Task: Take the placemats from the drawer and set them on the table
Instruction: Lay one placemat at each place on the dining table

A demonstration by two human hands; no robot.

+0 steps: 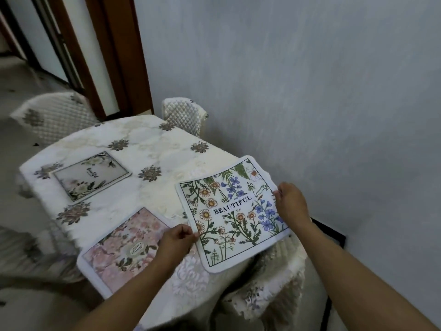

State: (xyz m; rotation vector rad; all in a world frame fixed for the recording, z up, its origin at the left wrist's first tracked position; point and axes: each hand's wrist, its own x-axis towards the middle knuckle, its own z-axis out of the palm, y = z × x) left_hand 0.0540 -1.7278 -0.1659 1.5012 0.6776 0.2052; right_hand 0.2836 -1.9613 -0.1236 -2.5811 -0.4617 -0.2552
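Note:
A white placemat (232, 212) printed with daisies, blue flowers and the word BEAUTIFUL lies over the table's right side. My left hand (175, 242) pinches its near-left edge. My right hand (290, 203) grips its right edge. A pink floral placemat (121, 247) rests flat at the near-left part of the table, partly under my left forearm. A pale placemat with white flowers (91, 174) sits flat at the far left. No drawer is in view.
The table (152, 149) wears a cream cloth with dark flower motifs. Quilted chair backs stand at the far left (55, 115), the far end (183, 113) and the near right (281, 266). A grey wall runs close along the right; a brown door frame (112, 56) stands behind.

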